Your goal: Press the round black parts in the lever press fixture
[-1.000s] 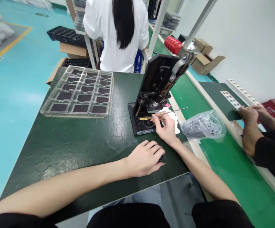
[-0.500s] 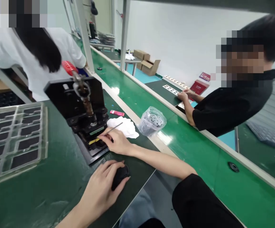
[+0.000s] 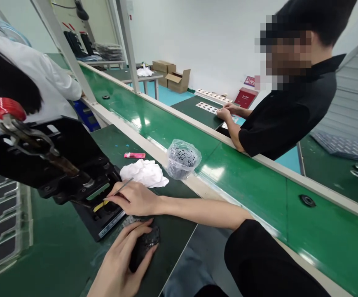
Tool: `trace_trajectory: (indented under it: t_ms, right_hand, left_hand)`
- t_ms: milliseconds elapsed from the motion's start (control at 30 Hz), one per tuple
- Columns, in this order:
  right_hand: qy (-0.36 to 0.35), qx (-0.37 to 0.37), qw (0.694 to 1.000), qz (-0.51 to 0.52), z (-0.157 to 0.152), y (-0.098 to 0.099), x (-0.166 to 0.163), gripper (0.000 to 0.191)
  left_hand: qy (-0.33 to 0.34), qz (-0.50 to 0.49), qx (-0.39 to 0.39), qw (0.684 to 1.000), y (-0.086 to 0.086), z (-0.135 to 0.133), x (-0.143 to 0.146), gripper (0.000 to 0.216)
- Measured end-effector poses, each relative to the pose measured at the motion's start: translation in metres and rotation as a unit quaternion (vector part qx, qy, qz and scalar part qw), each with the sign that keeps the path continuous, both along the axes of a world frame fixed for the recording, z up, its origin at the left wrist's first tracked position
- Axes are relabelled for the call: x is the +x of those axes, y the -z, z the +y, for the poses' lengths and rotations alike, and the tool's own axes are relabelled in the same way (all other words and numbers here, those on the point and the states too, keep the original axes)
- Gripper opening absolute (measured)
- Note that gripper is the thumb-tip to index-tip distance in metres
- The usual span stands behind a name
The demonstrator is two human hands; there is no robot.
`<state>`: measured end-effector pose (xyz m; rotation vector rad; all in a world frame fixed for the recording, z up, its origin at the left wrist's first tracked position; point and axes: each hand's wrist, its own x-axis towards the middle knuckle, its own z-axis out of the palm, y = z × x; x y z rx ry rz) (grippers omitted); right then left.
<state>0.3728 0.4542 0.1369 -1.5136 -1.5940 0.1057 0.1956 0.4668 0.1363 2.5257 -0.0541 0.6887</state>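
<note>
My left hand (image 3: 121, 255) curves around a black round part (image 3: 150, 238) on the green table, thumb on one side and fingers on the other. My right hand (image 3: 140, 199) pinches a thin grey rod (image 3: 125, 186), whose upper end sticks out above the fingers. Those fingertips are at the base of a black toggle-clamp fixture (image 3: 95, 181), touching or close to a yellow strip (image 3: 100, 205) lying in it. The fixture's red-handled top is tilted up. Whether the rod and the yellow strip are one piece, I cannot tell.
A crumpled white cloth (image 3: 143, 173), a pink packet (image 3: 134, 155) and a bag-lined tub of small dark pieces (image 3: 183, 159) are beyond my right hand. Clear trays (image 3: 5, 222) stand at left. Across the green conveyor (image 3: 228, 165) a co-worker (image 3: 293, 103) handles a white card; another person sits at left.
The view has shifted, so the fixture appears farther left and larger. Both hands keep their holds; more of the black round part's upper face shows.
</note>
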Motion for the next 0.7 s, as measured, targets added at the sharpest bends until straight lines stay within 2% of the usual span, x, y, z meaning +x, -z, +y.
trace_trajectory:
  t_ms: [200,700]
  right_hand:
    - [-0.001,-0.017,1.000,-0.002,-0.0021,-0.0045,-0.0004,0.018]
    - [0.009,-0.005,1.000,-0.026,-0.0022,-0.0019,-0.0007,0.012]
  left_hand:
    - [0.006,-0.003,-0.005,1.000,-0.0015,0.0017,0.0012,0.018]
    - [0.027,0.020,-0.023,0.999,-0.0040,0.0026,0.0023,0.013]
